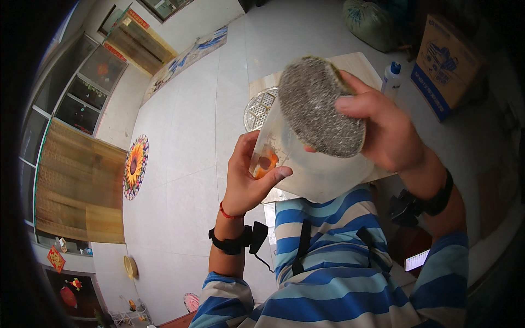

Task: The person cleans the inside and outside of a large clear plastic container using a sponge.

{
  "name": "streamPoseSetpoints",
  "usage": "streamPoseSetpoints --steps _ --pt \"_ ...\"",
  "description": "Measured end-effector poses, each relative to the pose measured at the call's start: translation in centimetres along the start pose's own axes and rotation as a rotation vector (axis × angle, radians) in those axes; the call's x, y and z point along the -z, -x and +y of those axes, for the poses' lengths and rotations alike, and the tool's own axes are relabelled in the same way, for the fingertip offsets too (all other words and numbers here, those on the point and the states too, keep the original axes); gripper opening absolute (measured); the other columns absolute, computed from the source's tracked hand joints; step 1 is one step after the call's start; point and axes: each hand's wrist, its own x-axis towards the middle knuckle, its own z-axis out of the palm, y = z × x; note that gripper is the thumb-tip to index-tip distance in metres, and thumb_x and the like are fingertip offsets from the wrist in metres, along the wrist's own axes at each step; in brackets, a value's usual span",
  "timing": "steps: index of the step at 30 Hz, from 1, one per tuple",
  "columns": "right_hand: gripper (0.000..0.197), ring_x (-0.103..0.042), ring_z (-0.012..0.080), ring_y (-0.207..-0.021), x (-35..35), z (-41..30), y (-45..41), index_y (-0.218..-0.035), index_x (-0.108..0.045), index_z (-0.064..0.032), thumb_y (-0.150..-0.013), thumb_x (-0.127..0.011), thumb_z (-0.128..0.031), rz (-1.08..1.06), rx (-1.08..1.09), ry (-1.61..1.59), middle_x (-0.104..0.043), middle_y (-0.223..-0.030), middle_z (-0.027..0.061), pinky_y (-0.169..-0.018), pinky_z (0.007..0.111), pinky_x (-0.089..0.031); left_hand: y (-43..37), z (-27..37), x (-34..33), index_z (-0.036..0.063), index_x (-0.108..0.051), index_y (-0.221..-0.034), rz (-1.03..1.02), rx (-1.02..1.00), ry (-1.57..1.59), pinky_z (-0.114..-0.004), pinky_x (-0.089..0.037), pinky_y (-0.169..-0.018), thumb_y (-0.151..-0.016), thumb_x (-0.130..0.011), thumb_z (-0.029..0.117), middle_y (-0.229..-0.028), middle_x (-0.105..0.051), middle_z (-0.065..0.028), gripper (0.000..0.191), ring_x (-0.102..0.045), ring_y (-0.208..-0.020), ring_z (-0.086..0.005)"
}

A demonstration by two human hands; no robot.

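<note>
My right hand (387, 127) grips an oval grey scouring sponge (322, 106), its rough face turned up, held above a translucent plastic bowl or lid (328, 176). My left hand (254, 176) holds that plastic piece by its left edge, thumb on the near side and fingers behind. An orange patch (267, 163) shows at the plastic next to my left thumb; whether it is on it or behind it, I cannot tell. Behind the plastic, a perforated metal plate (260, 108) lies partly hidden on a light wood-grain table (361, 65).
A white bottle with a blue cap (391, 78) stands right of the table. Farther right are a printed cardboard box (445, 67) and a stuffed sack (367, 24). A lit phone (417, 260) lies by my right elbow. A sunflower mat (135, 167) is on the tiled floor.
</note>
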Motion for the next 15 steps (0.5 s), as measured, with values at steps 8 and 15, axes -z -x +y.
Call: streamPoseSetpoints --steps 8,15 --pt "0.035 -0.056 0.0226 -0.1 -2.5 1.1 -1.8 -0.116 -0.045 0.0051 -0.096 -0.041 -0.024 0.066 0.103 0.715 -0.055 -0.11 0.0196 -0.088 0.03 -0.043 0.1 0.0 0.4 -0.001 -0.041 -0.127 0.037 -0.056 0.078 -0.029 -0.044 -0.087 -0.089 -0.061 0.033 -0.114 -0.056 -0.0115 0.055 -0.053 -0.102 -0.0157" --pt "0.033 -0.057 0.0276 -0.098 -4.6 2.6 -2.0 -0.119 -0.046 0.0002 -0.097 -0.039 -0.024 0.002 0.401 1.236 -0.053 -0.111 0.0202 -0.082 0.032 -0.046 -0.7 1.2 -1.7 -0.0024 -0.049 -0.119 0.267 -0.149 0.18 -0.03 -0.044 -0.089 -0.093 -0.056 0.02 -0.111 -0.058 -0.0087 0.035 -0.055 -0.1 -0.0129"
